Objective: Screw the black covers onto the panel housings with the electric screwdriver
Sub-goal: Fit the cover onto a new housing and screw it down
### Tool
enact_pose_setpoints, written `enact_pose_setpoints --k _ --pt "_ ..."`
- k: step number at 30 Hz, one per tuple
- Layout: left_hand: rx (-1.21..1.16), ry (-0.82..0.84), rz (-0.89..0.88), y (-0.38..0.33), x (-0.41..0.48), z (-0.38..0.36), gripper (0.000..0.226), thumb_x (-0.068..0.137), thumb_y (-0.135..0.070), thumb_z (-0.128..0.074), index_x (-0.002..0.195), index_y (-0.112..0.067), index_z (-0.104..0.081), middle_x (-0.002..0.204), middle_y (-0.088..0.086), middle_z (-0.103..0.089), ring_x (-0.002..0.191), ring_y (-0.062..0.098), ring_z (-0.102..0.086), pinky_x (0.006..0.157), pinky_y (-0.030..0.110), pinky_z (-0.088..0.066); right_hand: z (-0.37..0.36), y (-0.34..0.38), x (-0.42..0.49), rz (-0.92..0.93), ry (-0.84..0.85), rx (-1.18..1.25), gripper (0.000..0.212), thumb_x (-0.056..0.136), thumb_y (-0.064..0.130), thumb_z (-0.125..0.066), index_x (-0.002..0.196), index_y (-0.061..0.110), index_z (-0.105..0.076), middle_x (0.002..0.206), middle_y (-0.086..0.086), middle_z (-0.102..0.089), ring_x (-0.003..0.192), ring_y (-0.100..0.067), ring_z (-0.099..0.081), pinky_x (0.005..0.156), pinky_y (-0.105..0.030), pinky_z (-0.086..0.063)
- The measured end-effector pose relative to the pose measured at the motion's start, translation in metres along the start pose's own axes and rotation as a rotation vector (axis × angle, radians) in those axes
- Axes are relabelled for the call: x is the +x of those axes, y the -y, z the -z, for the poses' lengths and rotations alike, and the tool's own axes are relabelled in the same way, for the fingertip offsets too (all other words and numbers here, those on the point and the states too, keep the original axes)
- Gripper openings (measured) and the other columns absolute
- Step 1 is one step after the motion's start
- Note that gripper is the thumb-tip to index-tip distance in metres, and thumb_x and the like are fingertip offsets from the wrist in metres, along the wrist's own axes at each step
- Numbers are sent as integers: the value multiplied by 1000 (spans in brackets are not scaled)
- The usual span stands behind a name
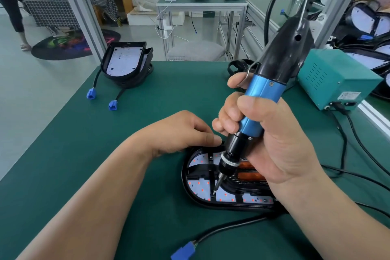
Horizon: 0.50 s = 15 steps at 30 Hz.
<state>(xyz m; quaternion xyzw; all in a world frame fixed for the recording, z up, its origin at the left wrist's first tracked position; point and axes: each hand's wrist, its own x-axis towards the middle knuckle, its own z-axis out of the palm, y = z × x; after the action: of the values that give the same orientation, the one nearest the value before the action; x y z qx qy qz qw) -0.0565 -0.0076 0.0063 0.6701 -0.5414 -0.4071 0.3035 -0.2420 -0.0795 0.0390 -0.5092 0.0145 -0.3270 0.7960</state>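
Note:
A black oval panel housing (pixel 190 193) lies on the green mat in front of me, with white LED boards and a black cover frame (pixel 202 168) inside it. My right hand (pixel 274 143) grips the blue and black electric screwdriver (pixel 261 99), tilted, its bit tip (pixel 214 192) touching the cover near the housing's middle. My left hand (pixel 179 131) rests at the housing's far left rim, fingers curled and thumb against the forefinger; whether it pinches a screw is hidden.
A stack of black housings (pixel 126 63) with blue-plug cables (pixel 90 93) stands at the mat's far left. A teal power box (pixel 335 78) sits at the right. A cable with a blue connector (pixel 183 251) runs along the front. A person stands far left in the room.

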Motion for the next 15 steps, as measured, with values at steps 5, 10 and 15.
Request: enact_pose_setpoints --k 5,10,15 --pt "11 -22 5 -2 -1 -1 46 76 -56 -81 54 -24 -57 60 -4 -32 57 16 -27 49 26 -23 -3 1 -2 -8 32 -13 28 81 13 -64 110 16 -64 69 -3 -50 61 -20 -50 74 -39 -49" --pt "30 -32 22 -5 -3 -3 50 66 -61 -75 59 -19 -48 68 5 -31 66 22 -26 58 36 -22 -7 3 -4 -18 118 37 21 82 12 -63 102 16 -59 68 -3 -48 58 -19 -48 70 -39 -46" --pt "3 -6 6 -8 -6 0 31 61 -45 -69 54 -24 -48 66 4 -30 67 23 -24 53 31 -24 -8 -2 -3 -76 125 13 22 78 12 -65 98 17 -59 66 -5 -47 55 -21 -45 66 -41 -41"
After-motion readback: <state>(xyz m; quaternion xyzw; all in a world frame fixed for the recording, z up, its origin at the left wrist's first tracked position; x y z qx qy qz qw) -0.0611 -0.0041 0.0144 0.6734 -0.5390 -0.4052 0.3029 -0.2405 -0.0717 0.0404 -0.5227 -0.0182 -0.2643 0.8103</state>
